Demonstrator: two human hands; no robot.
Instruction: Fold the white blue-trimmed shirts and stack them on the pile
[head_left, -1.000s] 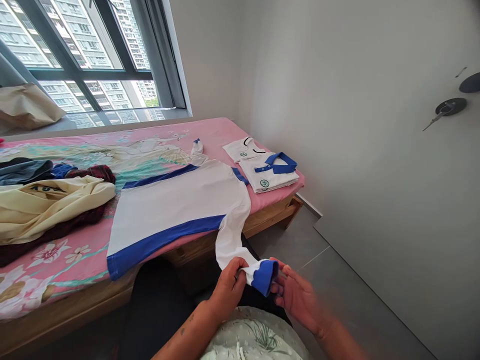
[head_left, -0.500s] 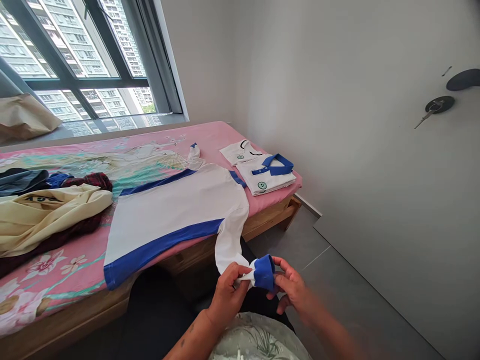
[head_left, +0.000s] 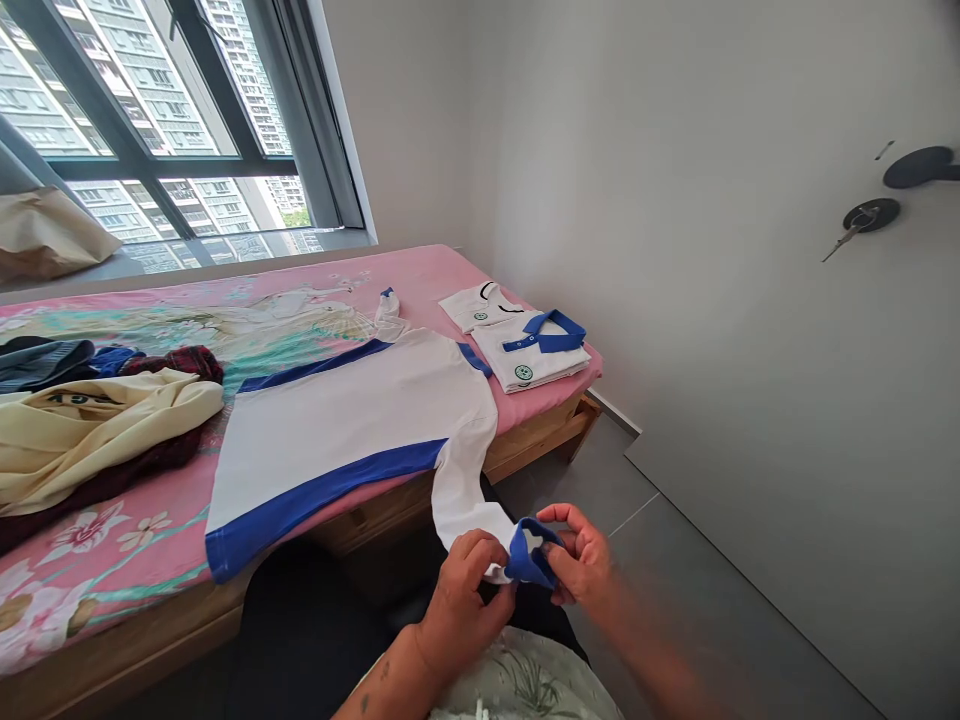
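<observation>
Fingers [head_left: 487, 552] of the left hand [head_left: 466, 598] are pinched shut on the white end of the sleeve [head_left: 459, 490], right where it meets the blue cuff [head_left: 527, 565]. The right hand [head_left: 583, 568] is clamped on the cuff itself from the other side, thumb on top and the other fingers curled under it. So both hands are gripping, nothing loose. A bit of white shows through the cuff's opening.

All this is happening off the bed [head_left: 442, 270], low down in front of the person and above the dark floor [head_left: 675, 560]. The sleeve hangs down over the bed's wooden edge to get there. The rest of the white shirt [head_left: 352, 415] is spread flat on the pink flowered sheet, with blue stripes along both sides and its other sleeve bunched up at the far side.

Other stuff around:
- two folded polo shirts [head_left: 534, 352] stacked slightly offset at the bed's far right corner, the nearer one with a blue collar
- a messy pile of clothes [head_left: 97, 430] on the left, cream-coloured on top and dark red under it, well apart from the shirt
- a big window [head_left: 150, 120] behind the bed, with tower blocks outside
- a round handle with a key [head_left: 868, 216] on the grey surface to the right
</observation>
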